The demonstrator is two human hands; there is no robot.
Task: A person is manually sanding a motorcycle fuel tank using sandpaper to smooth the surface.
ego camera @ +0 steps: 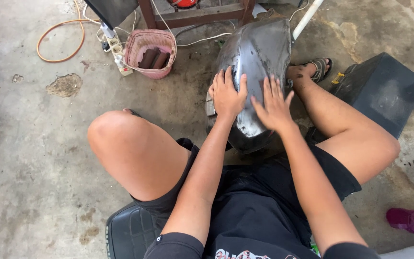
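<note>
While the concrete floor (34, 158) fills the whole view, stained and cracked, the person sits low on a black padded seat (128, 232) at 7 o'clock, knees apart and bare legs running out toward 10 and 3 o'clock. At 2 o'clock a black boxy case (384, 88) lies on the floor, just beside the right leg. Between the knees, a little above the middle of the view, stands the dark grey metal tank shell (257, 52), a rounded, scuffed body with dull bare patches; its lower end sits near the person's lap and its upper end points to 12 o'clock, near a wooden frame (192, 17).

Both hands rest on the shell. The left hand (227, 96) lies flat on its left flank, fingers spread and pointing to 12 o'clock, palm down on the metal. The right hand (273, 106) lies just beside it on the middle of the shell, fingers also splayed and pressed against the surface; neither hand grips anything.

At 11 o'clock a pink woven basket (145, 42) holds brown blocks, and a white power strip (119, 60) lies touching its left side. An orange cable (58, 41) loops farther out at 10 o'clock. A sandalled foot (312, 69) shows at 1 o'clock, and a small magenta cup (408, 220) lies on its side at 4 o'clock.
</note>
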